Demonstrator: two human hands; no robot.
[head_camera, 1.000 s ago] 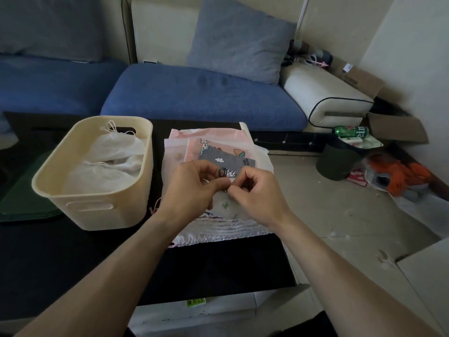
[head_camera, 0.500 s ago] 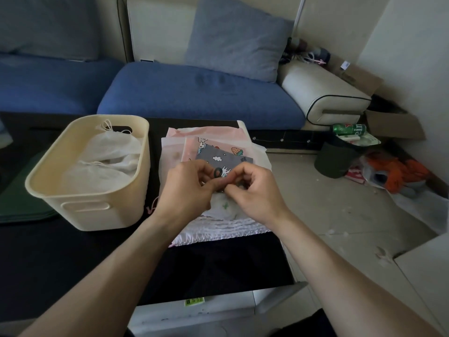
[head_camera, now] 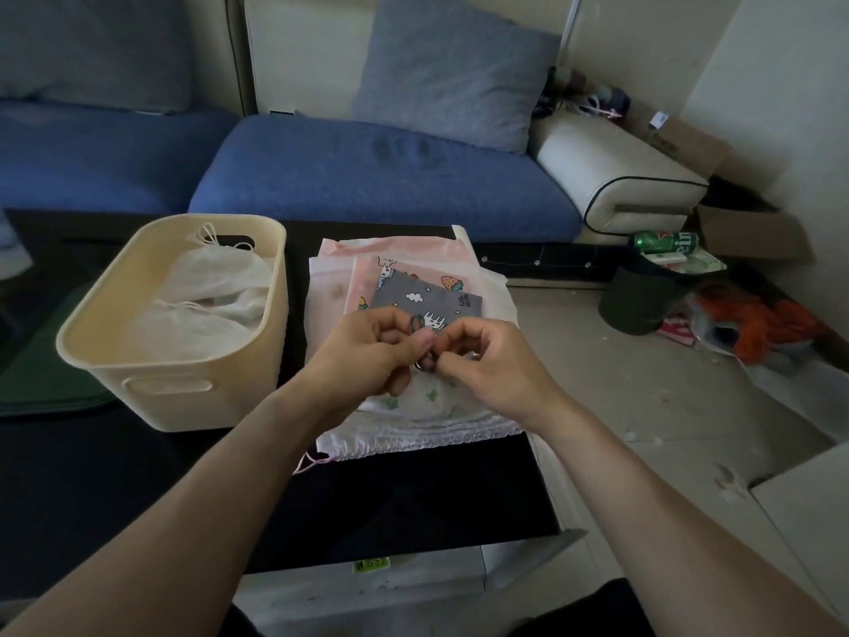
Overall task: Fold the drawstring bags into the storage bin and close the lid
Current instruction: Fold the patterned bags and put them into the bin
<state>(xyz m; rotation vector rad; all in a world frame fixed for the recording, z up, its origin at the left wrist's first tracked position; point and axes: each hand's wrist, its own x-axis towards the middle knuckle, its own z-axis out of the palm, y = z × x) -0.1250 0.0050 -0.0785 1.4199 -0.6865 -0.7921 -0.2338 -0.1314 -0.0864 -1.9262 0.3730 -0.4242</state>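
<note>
A cream storage bin [head_camera: 151, 388] stands on the dark table [head_camera: 138, 489], left of centre, with two white drawstring bags [head_camera: 216, 287] inside. To its right lies a flat pile of bags: a pink one [head_camera: 390, 248], a grey cartoon-print one [head_camera: 427, 298] on top, and a white ruffled one [head_camera: 413, 432] nearest me. My left hand [head_camera: 367, 356] and my right hand [head_camera: 491, 365] meet over the pile. Both pinch the thin dark drawstring cord [head_camera: 425, 356], which forms small loops between the fingertips. No lid is visible.
A blue sofa [head_camera: 376, 177] with a grey cushion [head_camera: 455, 80] runs behind the table. A dark waste bin [head_camera: 638, 301] with a green can, orange cloth and cardboard boxes sit on the floor at right. A green flat object [head_camera: 36, 374] lies left of the bin.
My hands stay together over the pile, fingers working the dark cord; the loops have shifted slightly between my fingertips. Bin and bags have not moved.
</note>
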